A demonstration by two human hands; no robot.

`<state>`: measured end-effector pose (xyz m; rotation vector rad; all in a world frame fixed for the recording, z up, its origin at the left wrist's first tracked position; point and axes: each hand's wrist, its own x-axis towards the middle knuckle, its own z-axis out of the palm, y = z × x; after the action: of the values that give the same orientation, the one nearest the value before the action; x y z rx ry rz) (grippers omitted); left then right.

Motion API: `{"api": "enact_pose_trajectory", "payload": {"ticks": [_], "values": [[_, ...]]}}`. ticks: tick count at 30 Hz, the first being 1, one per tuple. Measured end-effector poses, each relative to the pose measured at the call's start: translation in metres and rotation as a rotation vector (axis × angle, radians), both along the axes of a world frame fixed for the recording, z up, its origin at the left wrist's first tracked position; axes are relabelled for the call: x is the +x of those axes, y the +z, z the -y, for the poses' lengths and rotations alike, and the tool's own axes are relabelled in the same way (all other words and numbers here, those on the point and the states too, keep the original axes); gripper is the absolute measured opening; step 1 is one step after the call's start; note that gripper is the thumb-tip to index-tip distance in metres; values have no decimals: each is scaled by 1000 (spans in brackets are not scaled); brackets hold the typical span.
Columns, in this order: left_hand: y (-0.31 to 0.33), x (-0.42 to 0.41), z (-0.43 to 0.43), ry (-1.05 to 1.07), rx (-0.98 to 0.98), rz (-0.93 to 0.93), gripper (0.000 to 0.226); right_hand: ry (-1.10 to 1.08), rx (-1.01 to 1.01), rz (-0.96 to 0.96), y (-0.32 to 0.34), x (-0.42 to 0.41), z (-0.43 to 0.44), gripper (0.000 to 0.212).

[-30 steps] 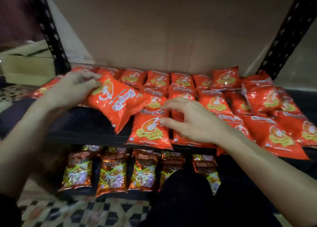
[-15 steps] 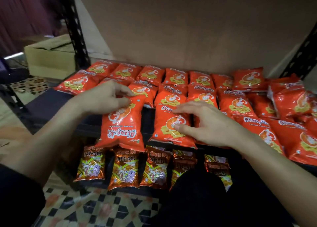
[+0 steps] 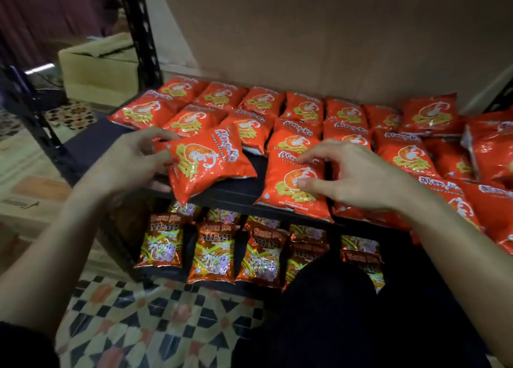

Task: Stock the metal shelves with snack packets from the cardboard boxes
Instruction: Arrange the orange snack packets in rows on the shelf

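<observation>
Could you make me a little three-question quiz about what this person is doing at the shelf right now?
1. True or false: the left hand holds a tilted red prawn-cracker packet.
2. The right hand rests on: A) a cardboard box B) a flat red packet at the shelf's front edge C) the floor.
3. Which shelf holds the brown foil snack packets?

Key: 1 true; 2 B; 3 the lower shelf.

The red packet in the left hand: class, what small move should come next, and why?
Probably turn the red packet square and lay it in the bare gap on the shelf, left of the front packet under the right hand. The left hand pinches it tilted, overhanging the shelf's edge.
</observation>
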<state>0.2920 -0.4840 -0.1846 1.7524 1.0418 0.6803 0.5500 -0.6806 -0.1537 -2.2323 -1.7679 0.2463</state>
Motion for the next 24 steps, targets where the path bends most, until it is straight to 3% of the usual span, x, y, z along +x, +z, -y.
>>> {"api": "enact_pose_trajectory", "payload": {"ticks": [3,7,12,16,21,24], "values": [[-2,-3,-2,-35,88,-157,15,-8,16,7,1,-3,-4,61],[6,-3,-7,-76,367,-472,21,-3,54,18,-2,-10,-13,49],[10,6,-3,-431,503,-477,71,-6,40,34,-5,-14,-15,50],[6,20,-3,-470,510,-400,47,-3,15,37,-2,-11,-14,52],[7,33,2,-452,741,-426,70,25,-18,19,-3,-8,-14,53],[4,36,7,-405,823,-502,68,38,-22,-2,-2,-5,-13,51]]}}
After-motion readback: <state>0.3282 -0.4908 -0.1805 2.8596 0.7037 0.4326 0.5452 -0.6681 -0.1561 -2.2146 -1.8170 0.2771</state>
